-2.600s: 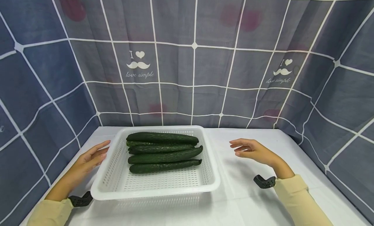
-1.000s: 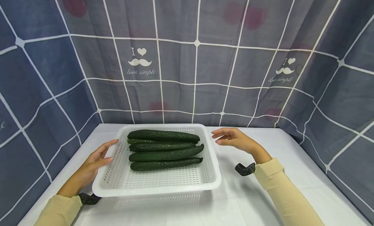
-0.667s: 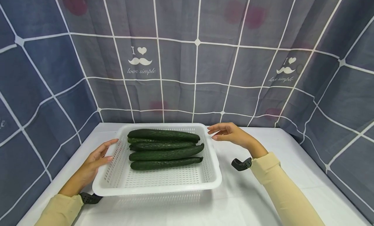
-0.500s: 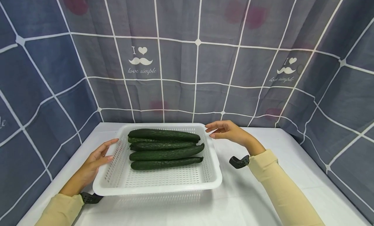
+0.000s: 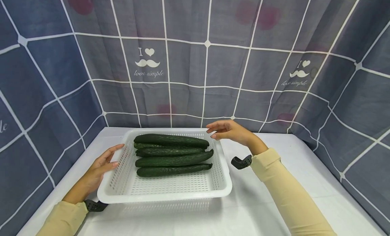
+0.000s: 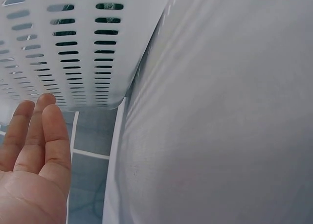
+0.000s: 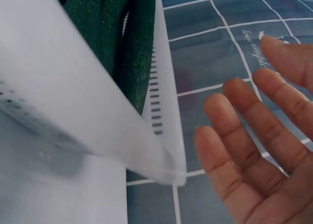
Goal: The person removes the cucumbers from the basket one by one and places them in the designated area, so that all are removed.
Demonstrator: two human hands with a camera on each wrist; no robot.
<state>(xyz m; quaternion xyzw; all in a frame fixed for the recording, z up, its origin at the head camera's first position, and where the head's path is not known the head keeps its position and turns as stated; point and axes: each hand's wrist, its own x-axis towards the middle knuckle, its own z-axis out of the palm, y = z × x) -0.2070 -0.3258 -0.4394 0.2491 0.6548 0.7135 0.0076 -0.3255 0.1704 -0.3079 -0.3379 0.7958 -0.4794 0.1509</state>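
Note:
A white perforated plastic basket [image 5: 166, 197] sits on the table with several dark green cucumbers [image 5: 170, 170] lying side by side in it. At its left side is my left hand [image 5: 96, 168], thumb over the rim in the head view. The left wrist view shows that hand's fingers [image 6: 57, 141] extended close to the slotted outer wall. My right hand [image 5: 233, 132] hovers by the back right corner, its fingertips overlapping the rim in the head view. Seen from the right wrist, its loosely bent fingers [image 7: 220, 150] hold nothing and stand beside the basket's corner.
White cloth covers the table [image 5: 274, 195]. A grey-blue checked curtain [image 5: 186, 66] rises behind it and along both sides. Black wrist devices [image 5: 242, 162] sit below each hand at the cream sleeve [image 5: 289, 188] cuffs.
My right hand has moved left and away from me, from the table at the right to the basket's back right corner. My left hand came slightly right to the rim. The cucumbers stay put.

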